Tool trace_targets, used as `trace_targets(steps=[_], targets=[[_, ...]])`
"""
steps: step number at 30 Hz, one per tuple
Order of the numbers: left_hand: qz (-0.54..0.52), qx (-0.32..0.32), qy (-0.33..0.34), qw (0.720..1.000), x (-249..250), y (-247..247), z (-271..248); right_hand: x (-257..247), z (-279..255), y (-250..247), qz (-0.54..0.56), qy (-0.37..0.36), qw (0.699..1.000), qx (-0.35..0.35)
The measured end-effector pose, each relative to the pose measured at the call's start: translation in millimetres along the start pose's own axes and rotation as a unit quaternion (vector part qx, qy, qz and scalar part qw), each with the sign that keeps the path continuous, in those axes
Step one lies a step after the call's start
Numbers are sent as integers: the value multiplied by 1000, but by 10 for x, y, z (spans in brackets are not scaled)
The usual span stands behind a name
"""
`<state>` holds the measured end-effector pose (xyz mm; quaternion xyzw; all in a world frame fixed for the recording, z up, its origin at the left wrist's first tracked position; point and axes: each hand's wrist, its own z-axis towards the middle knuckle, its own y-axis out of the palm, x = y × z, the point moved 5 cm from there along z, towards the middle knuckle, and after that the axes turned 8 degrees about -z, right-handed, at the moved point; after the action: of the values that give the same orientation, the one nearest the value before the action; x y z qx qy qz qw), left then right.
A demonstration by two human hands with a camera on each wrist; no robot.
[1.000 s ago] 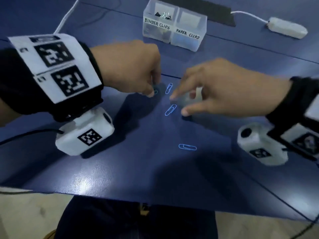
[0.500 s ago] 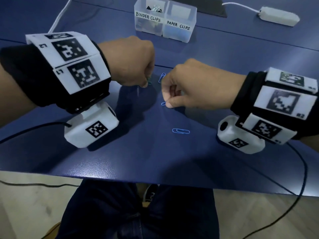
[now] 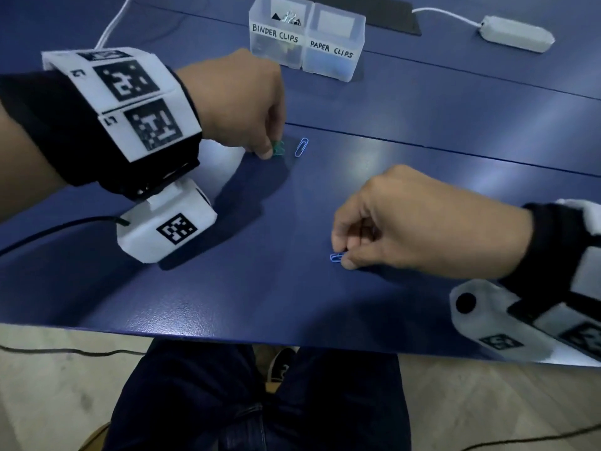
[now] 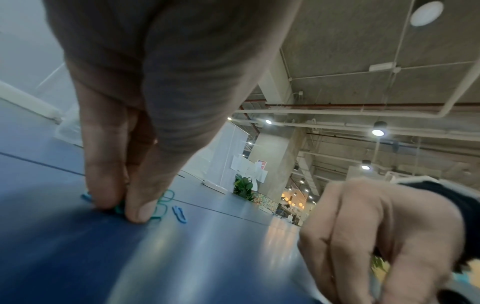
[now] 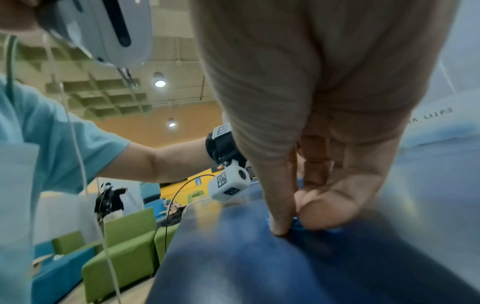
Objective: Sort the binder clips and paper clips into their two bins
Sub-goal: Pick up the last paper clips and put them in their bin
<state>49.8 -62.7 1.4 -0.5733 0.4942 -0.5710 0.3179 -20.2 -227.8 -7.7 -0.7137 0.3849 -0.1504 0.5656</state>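
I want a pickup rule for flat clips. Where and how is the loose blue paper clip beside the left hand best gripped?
Likely across its two long sides, near the middle, coming straight down from above. The blue paper clip lies flat on the table, so only thin wire edges offer hold; fingertips pinching across its narrow width suit that. The left hand, pinching green paper clips, is right beside it.

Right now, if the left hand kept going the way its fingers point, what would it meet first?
The left hand points down; its fingertips already pinch the green clip on the table, so the tabletop stops it at once.
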Motion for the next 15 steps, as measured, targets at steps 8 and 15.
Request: trace_targets(steps=[8, 15], targets=[[-41, -7, -6, 999, -96, -50, 72, -55, 11, -18, -20, -17, 998, -51], [-50, -15, -6, 999, -151, -56, 68, 165, 663, -570, -43, -32, 996, 71]])
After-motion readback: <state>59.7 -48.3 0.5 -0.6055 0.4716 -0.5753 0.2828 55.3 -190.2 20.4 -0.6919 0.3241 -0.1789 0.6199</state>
